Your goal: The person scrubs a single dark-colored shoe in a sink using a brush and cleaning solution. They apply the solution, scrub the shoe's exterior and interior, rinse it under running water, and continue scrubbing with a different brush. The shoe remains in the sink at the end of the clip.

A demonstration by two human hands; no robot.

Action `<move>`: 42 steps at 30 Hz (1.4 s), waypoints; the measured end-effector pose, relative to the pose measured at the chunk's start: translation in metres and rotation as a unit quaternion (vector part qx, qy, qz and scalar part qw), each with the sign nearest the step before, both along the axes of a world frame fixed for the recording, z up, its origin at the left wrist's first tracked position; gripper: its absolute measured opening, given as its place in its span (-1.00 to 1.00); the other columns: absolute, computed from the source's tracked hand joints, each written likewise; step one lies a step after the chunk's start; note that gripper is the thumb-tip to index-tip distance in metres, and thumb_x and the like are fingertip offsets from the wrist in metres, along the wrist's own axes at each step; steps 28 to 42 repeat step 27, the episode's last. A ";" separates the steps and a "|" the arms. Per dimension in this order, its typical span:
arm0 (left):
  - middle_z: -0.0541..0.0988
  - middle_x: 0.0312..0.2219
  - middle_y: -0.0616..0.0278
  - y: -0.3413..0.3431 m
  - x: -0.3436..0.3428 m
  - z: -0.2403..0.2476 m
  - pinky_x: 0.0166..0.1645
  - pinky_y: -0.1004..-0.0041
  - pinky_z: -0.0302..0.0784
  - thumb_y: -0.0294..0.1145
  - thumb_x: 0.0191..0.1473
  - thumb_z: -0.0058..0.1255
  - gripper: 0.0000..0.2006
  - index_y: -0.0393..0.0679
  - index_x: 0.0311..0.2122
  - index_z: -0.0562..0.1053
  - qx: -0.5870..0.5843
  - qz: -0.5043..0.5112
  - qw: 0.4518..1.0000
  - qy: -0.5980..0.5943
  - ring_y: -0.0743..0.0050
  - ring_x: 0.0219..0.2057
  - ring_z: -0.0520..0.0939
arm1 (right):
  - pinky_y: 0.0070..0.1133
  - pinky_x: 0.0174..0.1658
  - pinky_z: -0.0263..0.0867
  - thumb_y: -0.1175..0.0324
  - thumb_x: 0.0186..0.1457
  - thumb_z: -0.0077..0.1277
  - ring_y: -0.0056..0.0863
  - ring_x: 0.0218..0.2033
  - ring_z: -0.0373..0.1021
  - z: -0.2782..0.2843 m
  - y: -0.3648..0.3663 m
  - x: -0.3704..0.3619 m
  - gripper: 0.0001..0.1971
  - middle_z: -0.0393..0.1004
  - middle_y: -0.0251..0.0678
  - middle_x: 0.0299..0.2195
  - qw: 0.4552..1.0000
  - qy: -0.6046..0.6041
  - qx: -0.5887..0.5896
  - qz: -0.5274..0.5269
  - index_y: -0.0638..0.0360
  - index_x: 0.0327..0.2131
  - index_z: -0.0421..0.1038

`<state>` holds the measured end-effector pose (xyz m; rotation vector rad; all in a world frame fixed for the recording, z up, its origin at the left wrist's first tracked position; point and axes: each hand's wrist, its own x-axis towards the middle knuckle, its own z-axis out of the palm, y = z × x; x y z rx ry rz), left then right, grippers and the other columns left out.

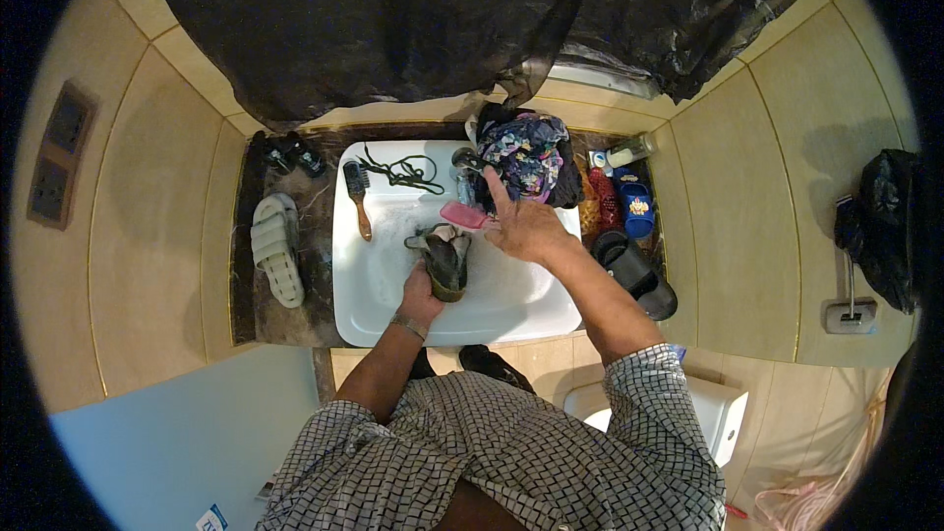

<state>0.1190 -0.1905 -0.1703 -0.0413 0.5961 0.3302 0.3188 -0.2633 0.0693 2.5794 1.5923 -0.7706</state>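
Note:
My left hand (421,297) grips a dark grey-green shoe (447,270), its opening turned up, over the white sink (359,310). In my right hand (531,228) is a pink brush-like item (462,215); its underside is hidden. The right index finger stretches toward the metal faucet (466,159) at the back of the basin; whether it touches is hard to tell. Dark green shoelaces (405,173) lie loose on the sink's back ledge. Left of them rests a wooden-handled brush (360,202) with dark bristles.
Bundled patterned cloth (526,157) sits behind the faucet. Pale slides (277,248) and dark footwear (285,152) occupy the left counter. On the right are a blue slipper (636,205), black slides (634,273) and a bottle (629,149). Black plastic sheeting (393,29) hangs beyond.

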 end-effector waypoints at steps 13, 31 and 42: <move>0.63 -0.03 0.16 0.000 -0.011 -0.008 0.09 0.09 0.61 -0.11 0.43 -0.32 -0.60 -0.05 0.15 0.44 -0.003 0.010 0.998 0.060 0.10 -0.02 0.65 | -0.11 -0.05 0.44 -0.05 0.23 0.00 0.14 -0.17 0.54 -0.041 -0.027 -0.002 -0.20 0.58 0.20 -0.21 0.992 0.096 0.028 -0.081 0.01 0.41 -0.06; 0.58 0.07 0.08 -0.002 -0.023 -0.046 0.11 -0.19 0.51 0.06 0.41 -0.32 -0.53 0.03 0.19 0.42 -0.019 0.000 1.000 -0.002 -0.04 0.02 0.62 | -0.20 -0.14 0.49 0.05 0.25 0.07 -0.16 -0.26 0.63 -0.177 -0.125 -0.054 -0.44 0.65 0.01 -0.30 0.951 0.110 0.020 -0.288 0.04 0.20 0.15; 0.58 0.07 0.08 -0.002 -0.023 -0.046 0.11 -0.19 0.51 0.06 0.41 -0.32 -0.53 0.03 0.19 0.42 -0.019 0.000 1.000 -0.002 -0.04 0.02 0.62 | -0.20 -0.14 0.49 0.05 0.25 0.07 -0.16 -0.26 0.63 -0.177 -0.125 -0.054 -0.44 0.65 0.01 -0.30 0.951 0.110 0.020 -0.288 0.04 0.20 0.15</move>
